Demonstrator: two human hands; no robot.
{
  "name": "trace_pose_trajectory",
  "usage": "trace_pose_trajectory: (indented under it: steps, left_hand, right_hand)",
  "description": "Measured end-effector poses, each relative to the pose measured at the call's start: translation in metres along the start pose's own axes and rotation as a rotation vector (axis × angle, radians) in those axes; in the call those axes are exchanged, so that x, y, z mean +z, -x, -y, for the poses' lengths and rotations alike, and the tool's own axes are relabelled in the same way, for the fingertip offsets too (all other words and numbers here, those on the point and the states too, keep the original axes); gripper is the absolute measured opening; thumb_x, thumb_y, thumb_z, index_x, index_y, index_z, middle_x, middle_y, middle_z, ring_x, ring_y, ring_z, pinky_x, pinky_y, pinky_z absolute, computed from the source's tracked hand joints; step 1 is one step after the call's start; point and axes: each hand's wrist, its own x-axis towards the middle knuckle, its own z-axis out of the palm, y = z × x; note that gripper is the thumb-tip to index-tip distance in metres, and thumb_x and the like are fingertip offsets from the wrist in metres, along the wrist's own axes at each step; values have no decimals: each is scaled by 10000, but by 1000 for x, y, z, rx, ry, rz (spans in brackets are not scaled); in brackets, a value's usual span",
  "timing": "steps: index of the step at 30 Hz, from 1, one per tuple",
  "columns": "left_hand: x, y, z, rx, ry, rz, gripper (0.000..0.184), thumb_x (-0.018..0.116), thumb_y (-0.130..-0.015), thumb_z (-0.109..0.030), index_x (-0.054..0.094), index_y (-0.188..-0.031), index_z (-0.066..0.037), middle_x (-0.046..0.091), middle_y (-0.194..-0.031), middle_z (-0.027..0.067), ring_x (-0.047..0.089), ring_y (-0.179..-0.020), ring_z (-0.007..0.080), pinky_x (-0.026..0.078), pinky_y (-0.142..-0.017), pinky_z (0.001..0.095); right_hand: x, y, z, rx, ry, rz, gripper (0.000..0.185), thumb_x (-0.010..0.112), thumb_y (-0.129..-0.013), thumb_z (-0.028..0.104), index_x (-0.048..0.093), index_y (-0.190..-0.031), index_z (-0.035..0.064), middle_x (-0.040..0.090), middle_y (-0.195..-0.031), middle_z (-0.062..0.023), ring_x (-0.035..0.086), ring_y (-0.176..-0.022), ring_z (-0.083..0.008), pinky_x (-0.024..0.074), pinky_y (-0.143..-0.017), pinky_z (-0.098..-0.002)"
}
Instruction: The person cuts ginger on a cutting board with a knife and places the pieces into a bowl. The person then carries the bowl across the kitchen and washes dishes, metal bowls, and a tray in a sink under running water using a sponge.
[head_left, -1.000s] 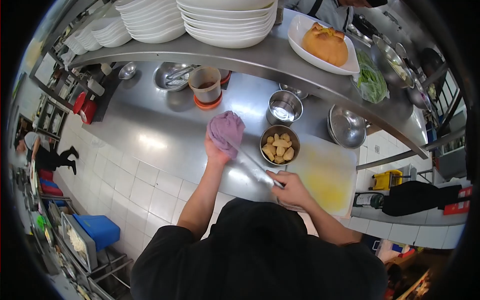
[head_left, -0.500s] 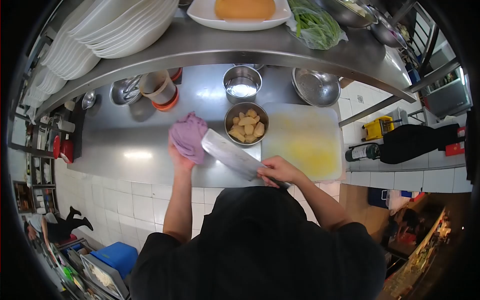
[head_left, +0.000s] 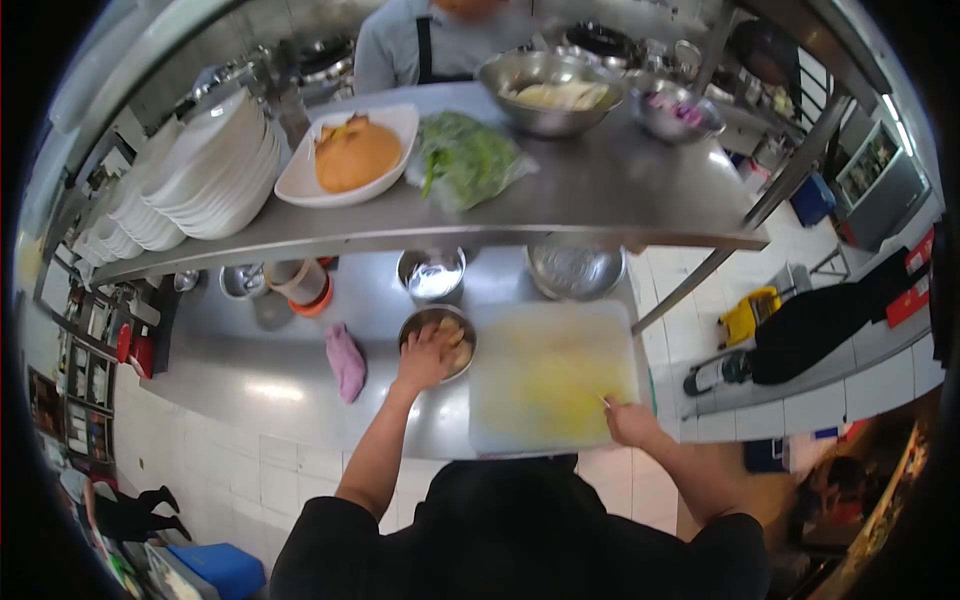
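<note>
My left hand (head_left: 428,358) reaches into a steel bowl (head_left: 404,328), its fingers spread over pale yellow-brown chunks (head_left: 460,352) that look peeled. My right hand (head_left: 632,424) is closed round the cleaver (head_left: 605,401) at the right side of the cutting board (head_left: 500,400). The blade is nearly edge-on and blurred, so little of it shows. Yellow stains mark the white board. A crumpled purple cloth (head_left: 345,362) lies on the steel counter, left of the bowl and apart from both hands.
Behind the bowl stand a steel pot (head_left: 432,275) and a wide steel bowl (head_left: 576,272). An overhead shelf (head_left: 600,205) carries stacked white plates (head_left: 225,185), an orange pumpkin (head_left: 358,155) and bagged greens (head_left: 465,160). A co-worker (head_left: 388,50) stands beyond it.
My left hand has let go of the purple cloth and moved into the bowl of chunks. My right hand has carried the cleaver right, over the board. The view has tilted up.
</note>
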Motion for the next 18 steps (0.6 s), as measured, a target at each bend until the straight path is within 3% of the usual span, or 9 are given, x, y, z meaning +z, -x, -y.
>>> trace_pose_trajectory:
  steps: [3,6,8,9,10,12,14,16,18]
  left_hand:
    - [-3,-2,-25,-135,79,-13,460,681,-925,-435,686,-1334,-226,516,-1488,166,511,-1291,460,412,-1074,600]
    - [4,12,-38,-285,112,-13,450,667,-929,-417,687,-1344,-244,485,-1530,159,466,-1347,474,374,-1111,615]
    - [4,20,-51,-158,-140,-13,449,653,-925,-342,678,-1362,-243,410,-1598,153,399,-1419,480,350,-1118,653]
    - [-2,18,-54,-186,-106,140,535,632,-907,-276,611,-1441,-257,319,-1658,148,330,-1476,493,312,-1149,680]
    - [-9,15,-60,-201,-123,143,535,632,-907,-276,611,-1441,-257,319,-1658,148,330,-1476,493,312,-1149,680]
    - [-24,3,-70,-262,-195,348,643,620,-884,-262,517,-1519,-272,282,-1677,141,323,-1487,495,287,-1183,670]
    - [10,-13,-21,-40,-301,363,713,625,-853,-253,465,-1548,-272,279,-1682,137,330,-1504,454,270,-1206,653]
    - [11,-24,-16,-72,-253,442,719,651,-825,-240,483,-1524,-257,290,-1669,135,336,-1518,400,265,-1219,638]
    - [-22,-24,-50,-60,-225,518,705,670,-806,-227,503,-1491,-231,340,-1622,150,361,-1505,382,271,-1212,648]
  right_hand:
    - [-11,5,-16,-129,-76,-26,253,489,-1040,277,522,-1140,46,716,-769,-215,700,-707,-467,533,-646,-608]
    - [-16,3,-23,-202,-248,65,264,490,-1033,280,516,-1154,47,696,-810,-276,684,-785,-507,524,-719,-617]
    - [-4,-2,-29,-221,-284,113,268,492,-1026,275,528,-1161,46,692,-833,-291,681,-805,-510,524,-748,-615]
    - [3,-6,-31,-219,-323,164,273,494,-1020,269,540,-1169,45,687,-855,-306,678,-825,-512,523,-777,-613]
    - [10,-10,-32,-237,-336,171,273,494,-1020,269,540,-1169,45,687,-855,-306,678,-825,-512,523,-777,-613]
    - [23,-16,-34,-229,-400,115,284,534,-1004,266,549,-1139,16,678,-858,-312,680,-837,-495,515,-796,-594]
    - [33,-27,-40,-234,-408,91,272,538,-993,257,566,-1114,16,686,-873,-304,682,-838,-494,520,-788,-589]
    - [35,-11,-36,-251,-399,127,261,541,-982,249,583,-1090,16,695,-887,-297,684,-839,-493,525,-781,-583]
    - [13,-11,-21,-180,-340,16,324,511,-978,208,586,-1236,26,704,-929,-284,696,-858,-485,553,-785,-570]
